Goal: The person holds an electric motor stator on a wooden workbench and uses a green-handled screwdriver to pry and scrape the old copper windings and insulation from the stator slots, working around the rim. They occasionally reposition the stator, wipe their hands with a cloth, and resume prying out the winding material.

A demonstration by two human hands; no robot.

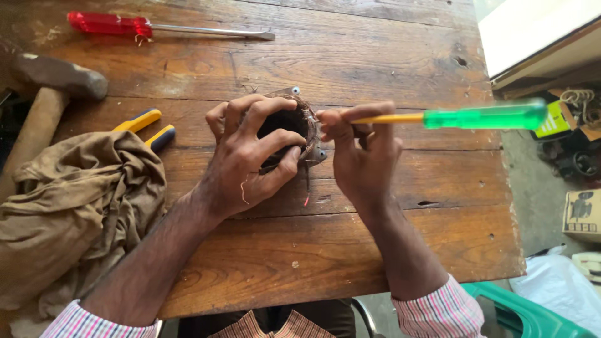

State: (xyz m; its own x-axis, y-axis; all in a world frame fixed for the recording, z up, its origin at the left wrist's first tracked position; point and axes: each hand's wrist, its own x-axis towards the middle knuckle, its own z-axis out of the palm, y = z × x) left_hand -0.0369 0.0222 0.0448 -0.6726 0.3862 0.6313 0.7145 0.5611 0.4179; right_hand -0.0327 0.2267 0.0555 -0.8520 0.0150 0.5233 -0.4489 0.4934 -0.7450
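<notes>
The left hand [250, 156] wraps its fingers closed around a small round motor winding [299, 128] near the middle of the wooden worktop [350, 250] — apparently steadying it — while the right hand [363, 153] pinches a green-handled screwdriver [482, 116], tip towards the coil. A red screwdriver [144, 26] lies along the far edge; hammer [44, 94], pliers [150, 128] and brown cloth [75, 206] crowd the left edge
</notes>
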